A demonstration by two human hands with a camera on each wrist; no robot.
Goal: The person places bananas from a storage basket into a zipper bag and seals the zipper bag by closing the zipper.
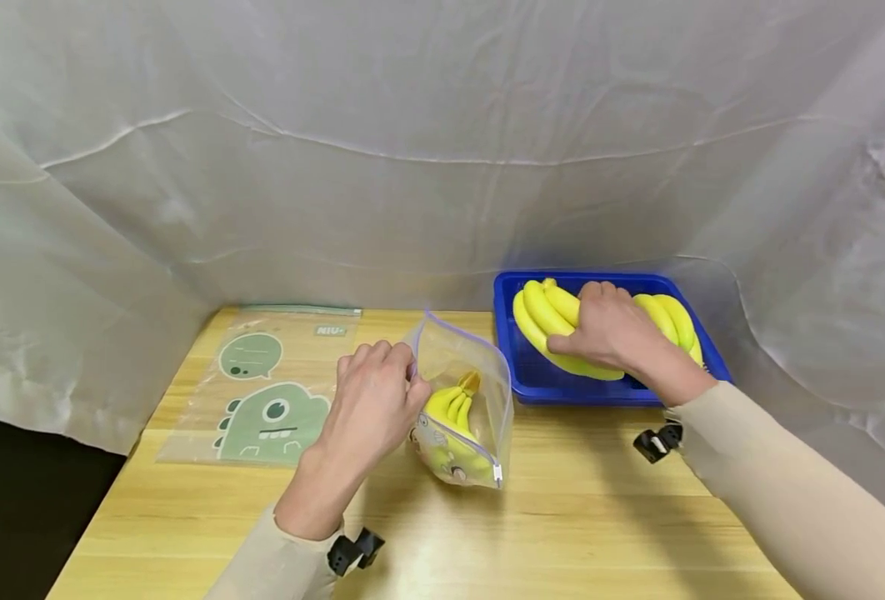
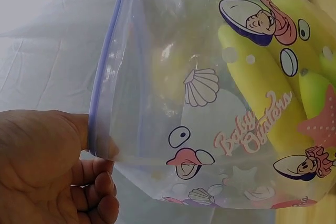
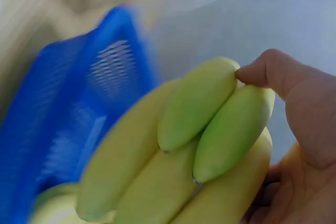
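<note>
My left hand (image 1: 375, 400) pinches the purple-edged rim of a clear zip bag (image 1: 450, 340), whose mouth gapes toward me. A bunch of bananas (image 1: 450, 408) lies inside it, stem end up. In the left wrist view the bag (image 2: 205, 124) shows printed shells and the words "Baby Oysters", and finger and thumb hold its zip edge. My right hand (image 1: 615, 333) grips another bunch of bananas (image 1: 543, 312) over the blue basket (image 1: 504, 333). From the right wrist, the thumb presses near the top of that bunch (image 3: 220, 119); part of the hand is cut off by the frame.
More bananas (image 1: 675, 321) lie in the basket's right side. A flat clear zip bag (image 1: 277, 429) with a green dinosaur print lies at the left of the wooden table (image 1: 562, 533). Grey cloth (image 1: 412, 208) hangs behind the table and at its sides.
</note>
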